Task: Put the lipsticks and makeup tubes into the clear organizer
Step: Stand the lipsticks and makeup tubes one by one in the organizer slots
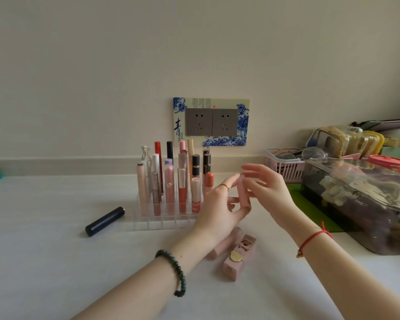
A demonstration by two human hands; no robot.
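just right of the clear organizer (162, 224), above the white table (56, 262), a pale pink tube (244, 192) stands nearly upright between both hands. it is matte, round and plain, slightly blurred. the left hand (217, 209), with a gold ring and a green bead bracelet, pinches the tube's lower end with thumb and curled fingers. the right hand (266, 188), with a red string at the wrist, has its fingers spread and relaxed by the tube's top; whether they touch it i cannot tell. the organizer's back rows hold many upright lipsticks and glosses in red, pink, black and coral; its front cells show bare. a dark navy tube (104, 221) lies to its left. a square pink lipstick (239, 257) with a gold emblem and a round pink tube (224, 245) lie side by side under the left wrist.
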